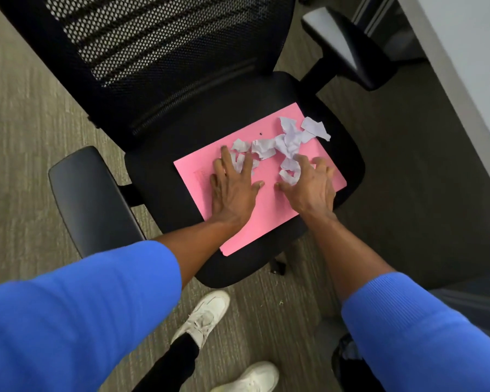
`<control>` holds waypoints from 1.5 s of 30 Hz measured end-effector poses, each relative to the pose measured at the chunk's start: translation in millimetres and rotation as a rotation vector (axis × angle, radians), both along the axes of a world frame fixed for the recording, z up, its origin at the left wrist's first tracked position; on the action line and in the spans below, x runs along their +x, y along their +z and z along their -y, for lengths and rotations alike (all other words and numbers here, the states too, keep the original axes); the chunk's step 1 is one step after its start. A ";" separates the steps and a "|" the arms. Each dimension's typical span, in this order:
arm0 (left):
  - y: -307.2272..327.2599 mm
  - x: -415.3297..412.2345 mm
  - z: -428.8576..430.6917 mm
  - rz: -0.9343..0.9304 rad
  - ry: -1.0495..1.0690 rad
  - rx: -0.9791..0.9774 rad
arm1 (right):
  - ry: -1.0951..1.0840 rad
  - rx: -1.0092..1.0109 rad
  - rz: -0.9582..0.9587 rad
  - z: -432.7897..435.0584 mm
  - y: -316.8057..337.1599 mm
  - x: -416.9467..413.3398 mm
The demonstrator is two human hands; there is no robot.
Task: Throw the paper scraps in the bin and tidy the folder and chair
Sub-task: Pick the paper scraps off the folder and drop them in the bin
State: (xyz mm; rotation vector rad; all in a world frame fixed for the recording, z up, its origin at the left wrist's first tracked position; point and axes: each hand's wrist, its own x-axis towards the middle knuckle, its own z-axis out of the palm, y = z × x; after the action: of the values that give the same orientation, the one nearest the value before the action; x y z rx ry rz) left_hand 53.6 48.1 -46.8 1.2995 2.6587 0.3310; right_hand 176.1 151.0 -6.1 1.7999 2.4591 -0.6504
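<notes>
Both hands, left hand [232, 185] flat and right hand [308, 185] curled open, gather paper scraps [283, 144] on a pink folder [269, 216] lying on the chair [158, 171]; nothing binned yet.

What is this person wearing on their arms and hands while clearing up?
Both arms wear bright blue knit sleeves with a fine ribbed texture, pushed up so the forearms are bare. The left hand and right hand are bare too: no gloves, and no rings, watch or bracelets that I can make out.
</notes>
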 end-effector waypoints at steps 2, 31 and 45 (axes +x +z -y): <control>-3.0 -0.3 -1.1 -0.022 -0.049 -0.001 | 0.016 0.019 -0.013 2.3 -3.3 -1.4; 32.4 125.6 81.6 0.331 -0.264 0.278 | -0.361 0.132 -0.412 125.5 -17.1 162.2; -13.4 306.0 106.9 0.507 -0.552 0.065 | -0.699 0.152 -0.289 237.9 -71.7 366.4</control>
State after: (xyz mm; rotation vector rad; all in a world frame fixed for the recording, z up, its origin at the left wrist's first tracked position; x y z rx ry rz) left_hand 359.5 -58.9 -60.2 1.6347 1.8115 0.5727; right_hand 542.5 -86.9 -77.8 2.8353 2.0164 -0.8068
